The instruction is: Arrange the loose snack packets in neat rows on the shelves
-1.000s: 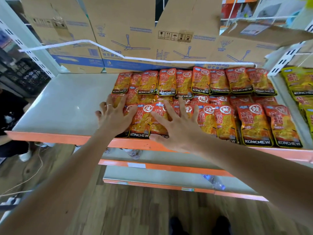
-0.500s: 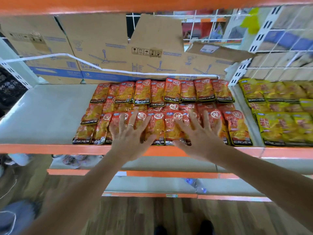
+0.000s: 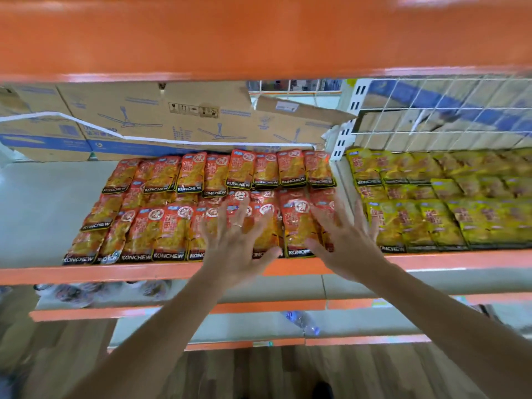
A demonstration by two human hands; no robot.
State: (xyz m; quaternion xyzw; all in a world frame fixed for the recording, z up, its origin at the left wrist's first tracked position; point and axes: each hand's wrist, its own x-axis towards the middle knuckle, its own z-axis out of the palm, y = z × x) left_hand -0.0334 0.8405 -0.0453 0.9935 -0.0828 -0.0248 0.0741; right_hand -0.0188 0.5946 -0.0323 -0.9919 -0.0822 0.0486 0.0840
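Observation:
Red KONCHEW snack packets (image 3: 169,231) lie in three overlapping rows on a grey shelf (image 3: 37,214) with an orange front edge. My left hand (image 3: 234,243), a ring on one finger, has its fingers spread flat over the front-row packets near the middle. My right hand (image 3: 345,240) is spread the same way over the packets at the right end of the front row, by the shelf divider. Neither hand grips a packet. Yellow packets (image 3: 437,197) fill the neighbouring shelf on the right in rows.
Cardboard fan boxes (image 3: 161,116) stand behind the red packets. An orange shelf edge (image 3: 259,36) hangs close overhead. A wire mesh panel (image 3: 449,110) backs the right shelf. Lower shelves hold dark packets (image 3: 72,292) and a plastic bottle (image 3: 302,322). Wooden floor lies below.
The view has shifted right and up, bringing the upper shelf edge and yellow packets into sight. Both hands have slid right along the front row, fingers still spread flat.

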